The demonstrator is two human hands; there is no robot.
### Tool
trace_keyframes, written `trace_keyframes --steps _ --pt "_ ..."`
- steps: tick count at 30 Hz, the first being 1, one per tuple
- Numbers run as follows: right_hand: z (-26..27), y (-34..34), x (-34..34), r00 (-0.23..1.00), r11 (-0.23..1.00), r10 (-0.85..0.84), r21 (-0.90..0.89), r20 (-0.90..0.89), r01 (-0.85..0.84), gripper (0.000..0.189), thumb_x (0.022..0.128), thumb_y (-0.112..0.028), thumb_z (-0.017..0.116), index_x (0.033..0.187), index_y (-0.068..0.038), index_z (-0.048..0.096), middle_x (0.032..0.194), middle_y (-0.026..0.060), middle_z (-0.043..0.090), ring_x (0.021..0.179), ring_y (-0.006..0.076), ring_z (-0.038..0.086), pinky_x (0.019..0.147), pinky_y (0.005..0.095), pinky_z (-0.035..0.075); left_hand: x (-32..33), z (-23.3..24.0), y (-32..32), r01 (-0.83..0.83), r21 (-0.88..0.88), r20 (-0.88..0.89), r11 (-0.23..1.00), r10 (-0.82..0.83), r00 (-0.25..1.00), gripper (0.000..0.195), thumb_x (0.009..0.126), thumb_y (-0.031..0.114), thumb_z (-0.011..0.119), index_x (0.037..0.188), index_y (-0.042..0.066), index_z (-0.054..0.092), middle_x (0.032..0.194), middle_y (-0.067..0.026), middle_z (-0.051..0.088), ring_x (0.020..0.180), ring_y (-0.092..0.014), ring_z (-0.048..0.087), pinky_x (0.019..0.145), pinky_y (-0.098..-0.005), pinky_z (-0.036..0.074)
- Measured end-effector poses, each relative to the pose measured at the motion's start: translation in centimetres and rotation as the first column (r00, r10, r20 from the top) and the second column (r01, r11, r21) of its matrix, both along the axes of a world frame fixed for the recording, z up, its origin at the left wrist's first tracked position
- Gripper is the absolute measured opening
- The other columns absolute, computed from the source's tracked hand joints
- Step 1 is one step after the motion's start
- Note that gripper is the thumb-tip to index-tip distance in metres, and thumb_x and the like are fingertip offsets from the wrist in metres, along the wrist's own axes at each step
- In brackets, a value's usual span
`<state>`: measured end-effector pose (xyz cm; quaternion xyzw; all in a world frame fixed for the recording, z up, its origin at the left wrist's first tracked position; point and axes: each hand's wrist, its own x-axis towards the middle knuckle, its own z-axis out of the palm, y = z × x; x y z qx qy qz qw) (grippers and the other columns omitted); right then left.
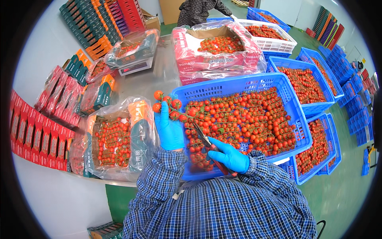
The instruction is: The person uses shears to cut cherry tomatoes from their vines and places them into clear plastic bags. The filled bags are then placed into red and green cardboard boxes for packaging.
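Note:
My left hand [170, 127], in a blue glove, holds up a truss of cherry tomatoes [176, 104] over the left rim of a large blue plastic crate [238, 82]. In my gloved right hand [228, 155] is a pair of pruning snips [213, 149]. Their pointed blades reach up towards the stem end of that truss; whether they touch it I cannot tell. Many vine tomatoes [256, 119] lie in the crate below. To the left of my left hand stands a green and orange carton [138, 134] in a clear plastic bag, with rows of tomato trusses [113, 142] inside.
A digital scale [135, 68] bears another bagged carton [134, 49]. Pink cartons [191, 65] stand behind the crate. Red cartons [38, 131] line the left edge. Filled blue crates [316, 104] are stacked at right. Across the steel table [165, 65], a person [197, 13] stands near a white crate [277, 44].

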<state>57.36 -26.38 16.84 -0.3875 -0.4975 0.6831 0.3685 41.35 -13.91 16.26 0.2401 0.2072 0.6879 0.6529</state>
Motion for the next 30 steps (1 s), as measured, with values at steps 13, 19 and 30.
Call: trace_keyframes --steps 13,19,30 --pt "-2.1 0.9 1.9 0.984 0.983 -0.012 -0.185 -0.176 -0.021 0.041 0.093 -0.027 0.048 0.129 -0.01 0.04 0.088 -0.0004 0.056 0.073 0.0075 0.055 0.062 0.022 0.047 3.1 -0.8 -1.6 -0.026 0.062 -0.237 0.998 0.04 0.971 0.043 0.09 0.011 0.053 0.13 0.003 0.038 0.124 -0.0093 0.047 0.117 -0.018 0.044 0.102 -0.0335 0.034" --pt "-2.2 1.8 2.7 0.986 0.974 0.01 -0.223 -0.165 -0.047 0.037 0.093 -0.026 0.048 0.124 -0.006 0.042 0.092 0.0011 0.058 0.074 0.0084 0.056 0.062 0.0226 0.048 3.6 -1.5 -1.2 -0.029 0.04 -0.245 0.999 0.038 0.969 0.044 0.09 0.011 0.052 0.131 0.003 0.037 0.128 -0.0104 0.046 0.12 -0.021 0.043 0.103 -0.0358 0.033" --pt "-3.5 3.5 7.1 0.991 0.949 0.017 -0.308 -0.134 -0.058 0.044 0.092 -0.029 0.05 0.126 -0.004 0.041 0.103 0.006 0.059 0.082 0.0129 0.06 0.073 0.0277 0.051 7.8 -1.7 0.6 0.01 0.021 -0.349 1.0 -0.003 0.937 0.046 0.091 0.009 0.049 0.134 0.001 0.033 0.132 -0.0122 0.042 0.126 -0.023 0.038 0.106 -0.0375 0.029"
